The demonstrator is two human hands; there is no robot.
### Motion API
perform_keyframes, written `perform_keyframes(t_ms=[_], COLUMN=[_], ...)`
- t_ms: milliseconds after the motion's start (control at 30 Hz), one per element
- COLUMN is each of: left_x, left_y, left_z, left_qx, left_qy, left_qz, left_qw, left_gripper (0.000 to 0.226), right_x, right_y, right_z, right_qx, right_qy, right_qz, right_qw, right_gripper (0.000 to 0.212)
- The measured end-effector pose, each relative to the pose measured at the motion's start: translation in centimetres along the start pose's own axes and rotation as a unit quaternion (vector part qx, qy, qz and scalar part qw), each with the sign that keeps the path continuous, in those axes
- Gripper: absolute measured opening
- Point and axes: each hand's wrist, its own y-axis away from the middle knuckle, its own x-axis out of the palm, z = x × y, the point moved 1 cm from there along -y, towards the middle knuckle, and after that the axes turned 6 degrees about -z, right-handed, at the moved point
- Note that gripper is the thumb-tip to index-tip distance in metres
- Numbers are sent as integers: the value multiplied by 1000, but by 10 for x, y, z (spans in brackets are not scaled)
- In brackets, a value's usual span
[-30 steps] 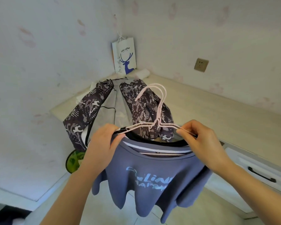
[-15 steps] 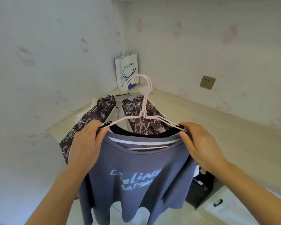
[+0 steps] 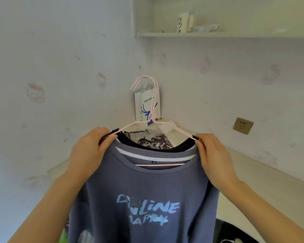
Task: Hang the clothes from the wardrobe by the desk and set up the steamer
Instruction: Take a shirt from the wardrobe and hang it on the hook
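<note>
Blue-grey printed t-shirt (image 3: 147, 199) on pink wire hangers (image 3: 154, 109), hands gripping shoulders.

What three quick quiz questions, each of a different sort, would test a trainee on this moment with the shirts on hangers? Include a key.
1. True or false: the left hand and the right hand each grip a shoulder end of the pink hangers.
2. Which garment faces the camera? A) the blue T-shirt B) a red jacket C) a white towel
3. Fill in: the hanger hooks show in front of a white ____ standing in the corner of the desk.

Key: 1 true; 2 A; 3 paper bag
</note>
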Motion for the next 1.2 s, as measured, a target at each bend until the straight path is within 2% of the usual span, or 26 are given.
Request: perform_keyframes(t_ms=[267, 500, 767, 867, 1100, 1200], left_x=[9, 23, 78, 109, 206, 242], left_y=[-59, -138, -225, -249, -265, -261], left_z=[17, 52, 118, 145, 217, 244], left_qx=[-8, -2, -9, -29, -89, -114], left_qy=[-13, -5, -4, 0, 15, 16], left_qz=[-40, -54, -31, 2, 134, 188], left_qw=[999, 999, 999, 1000, 987, 975], left_gripper=[18, 24, 24, 25, 25, 36], right_x=[35, 84, 174, 217, 321, 354], right_y=[-76, -155, -231, -244, -235, -225], right_z=[-5, -8, -23, -37, -91, -111], right_qx=[-43, -93, -71, -27, 69, 110], right_qy=[-28, -6, 11, 0, -14, -4], right_qz=[-21, -39, -7, 33, 145, 176], right_qw=[998, 995, 997, 999, 987, 978], right_gripper=[43, 37, 32, 32, 22, 23])
